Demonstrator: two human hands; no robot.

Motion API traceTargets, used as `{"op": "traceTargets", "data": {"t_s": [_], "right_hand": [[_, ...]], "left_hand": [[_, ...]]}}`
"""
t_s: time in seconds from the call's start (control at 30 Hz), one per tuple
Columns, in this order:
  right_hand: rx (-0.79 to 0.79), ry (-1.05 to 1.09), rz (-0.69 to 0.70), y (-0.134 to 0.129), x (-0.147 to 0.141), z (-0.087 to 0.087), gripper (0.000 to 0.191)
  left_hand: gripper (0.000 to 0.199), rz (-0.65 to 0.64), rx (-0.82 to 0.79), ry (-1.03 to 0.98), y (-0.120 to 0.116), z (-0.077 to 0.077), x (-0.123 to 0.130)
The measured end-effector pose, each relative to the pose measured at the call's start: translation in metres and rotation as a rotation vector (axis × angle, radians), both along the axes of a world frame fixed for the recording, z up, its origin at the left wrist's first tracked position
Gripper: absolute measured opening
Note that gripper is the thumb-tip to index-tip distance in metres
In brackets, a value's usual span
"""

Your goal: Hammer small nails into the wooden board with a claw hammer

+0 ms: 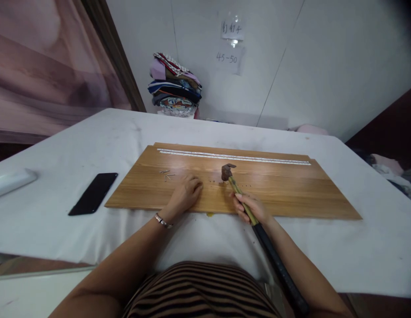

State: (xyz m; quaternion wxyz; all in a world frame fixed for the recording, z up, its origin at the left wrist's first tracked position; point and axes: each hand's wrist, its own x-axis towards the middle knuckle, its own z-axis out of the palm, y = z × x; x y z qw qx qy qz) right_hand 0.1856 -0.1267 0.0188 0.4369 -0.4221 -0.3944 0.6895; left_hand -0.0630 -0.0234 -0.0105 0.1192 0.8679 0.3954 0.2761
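Note:
In my right hand (246,207) is a claw hammer (236,190), gripped partway up its yellowish handle. Its rusty head is over the middle of a wooden board (284,190), and the black lower grip runs back along my forearm. My left hand (187,191) rests on the board left of the hammer, fingers curled together; whatever may be under or between them is hidden. Several loose nails (167,174) lie on the wood left of that hand. A row of small dark spots (246,185), too small to identify, crosses the board near the hammer head.
Two white measuring strips (233,157) run along the board's far side. A black flat slab (93,194) lies to the left on the white-covered table (132,238), near a white roll (13,182). Folded cloths (175,86) are stacked by the wall, which bears paper signs (229,59).

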Motion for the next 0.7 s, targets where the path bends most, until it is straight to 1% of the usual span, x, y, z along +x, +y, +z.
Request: {"op": "traceTargets", "data": {"t_s": [0.27, 0.47, 0.7], "right_hand": [[-0.01, -0.031, 0.025, -0.0003, -0.001, 0.0028, 0.042], [-0.001, -0.017, -0.015, -0.0009, -0.0016, 0.0022, 0.043], [0.0, -0.031, 0.026, 0.0006, -0.0012, 0.0015, 0.041]], "left_hand": [[0.015, 0.002, 0.001, 0.002, -0.0003, 0.0005, -0.0002], [0.014, -0.001, 0.007, -0.003, 0.0, 0.0007, -0.0004], [0.014, 0.005, -0.006, -0.017, 0.0008, -0.0013, -0.0006]]}}
